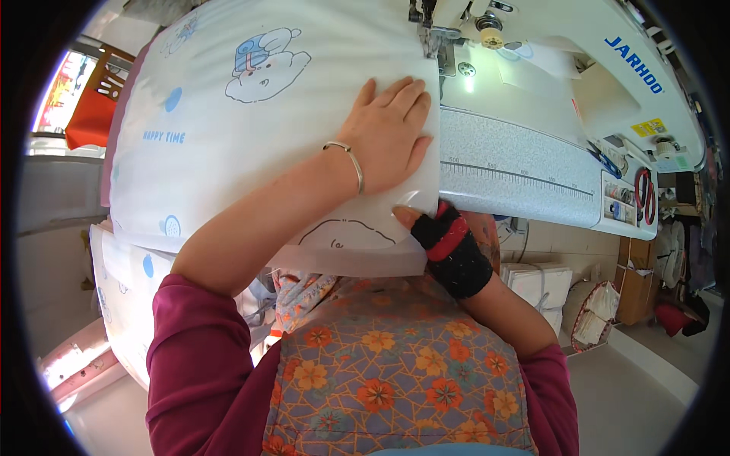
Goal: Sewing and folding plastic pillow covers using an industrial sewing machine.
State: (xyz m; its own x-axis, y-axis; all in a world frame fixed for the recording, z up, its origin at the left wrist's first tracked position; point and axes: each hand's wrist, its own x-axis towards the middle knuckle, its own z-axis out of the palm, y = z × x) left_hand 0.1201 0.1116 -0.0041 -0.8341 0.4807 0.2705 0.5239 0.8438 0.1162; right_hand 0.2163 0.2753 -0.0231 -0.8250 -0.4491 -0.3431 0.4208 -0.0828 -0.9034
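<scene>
A large white cloth [205,182] printed with blue and white cartoon figures spreads in front of me, its right edge running up to the sewing machine's presser foot [447,59]. My left hand [390,133] lies flat on it beside that edge, fingers stretched toward the needle area, a silver bangle at the wrist. Wearing a black and red fingerless glove, my right hand [449,243] pinches the cloth's near right corner. Its thumb rests on top, while the other fingers are hidden below.
The pale machine bed [517,163] with a printed ruler extends right. At its end, a small tray [620,201] holds bobbins, with red-handled scissors [645,197] alongside. Folded white cloth [536,285] is stacked below the bed. More printed cloth [125,281] hangs at the left.
</scene>
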